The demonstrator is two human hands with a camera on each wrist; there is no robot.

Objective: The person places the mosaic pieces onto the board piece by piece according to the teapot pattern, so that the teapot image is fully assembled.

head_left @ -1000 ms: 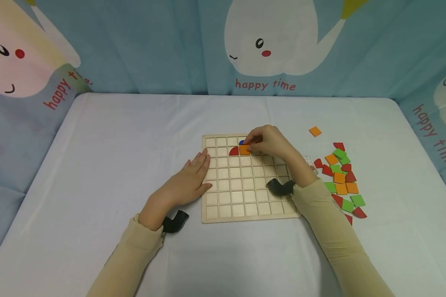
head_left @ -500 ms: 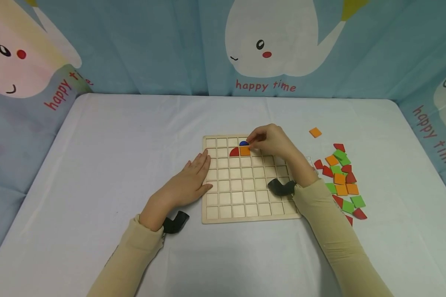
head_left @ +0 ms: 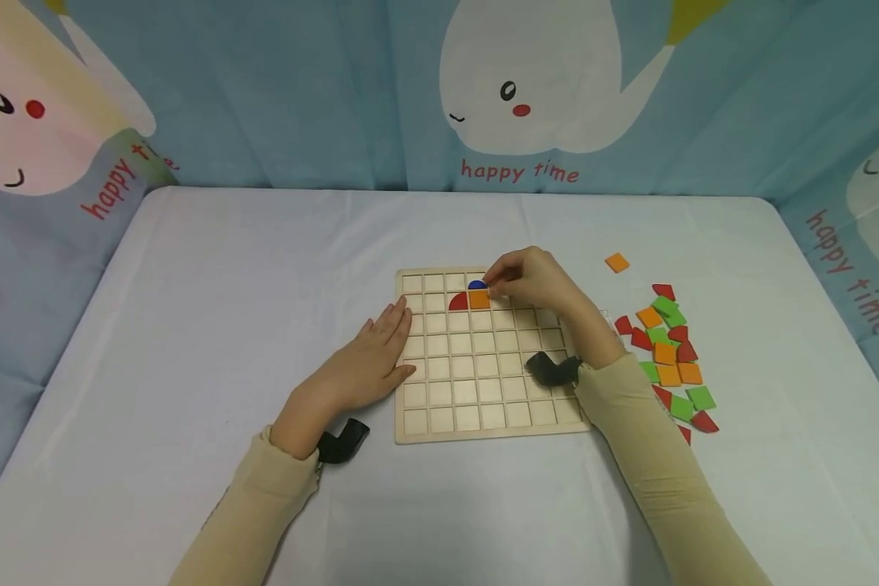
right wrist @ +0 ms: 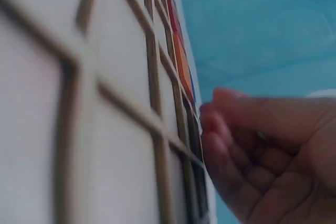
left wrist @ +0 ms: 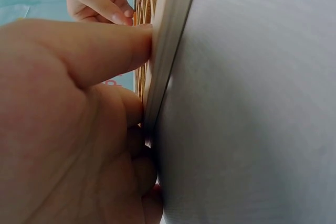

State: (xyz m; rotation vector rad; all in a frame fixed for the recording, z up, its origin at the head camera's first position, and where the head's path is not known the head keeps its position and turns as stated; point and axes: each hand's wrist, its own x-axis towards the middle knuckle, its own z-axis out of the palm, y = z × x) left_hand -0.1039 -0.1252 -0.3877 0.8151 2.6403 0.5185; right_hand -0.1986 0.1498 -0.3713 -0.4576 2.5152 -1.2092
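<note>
A light wooden grid board (head_left: 457,435) lies on the white table. My left hand (head_left: 362,366) rests along the board's left edge with its fingers extended; in the left wrist view, the thumb (left wrist: 115,51) lies against the rim. Toward the board's back are a red quarter-circle piece (head_left: 459,302), an orange square tile (head_left: 479,299) beside it and a blue rounded piece (head_left: 477,285) just behind the tile. The fingertips of my right hand (head_left: 533,277) are loosely bent next to the blue and orange pieces. No piece shows between them in the right wrist view.
Loose red, green and orange pieces (head_left: 669,374) lie scattered right of the board, near my right forearm. One orange square (head_left: 617,262) sits apart, farther back. A printed sheet (head_left: 606,316) shows partly beside the right wrist. A patterned blue curtain (head_left: 300,98) stands behind the table.
My right fingertips have come off the orange tile and shifted slightly to the right, uncovering more of it and of the blue piece. The left hand stays at the board's edge.
</note>
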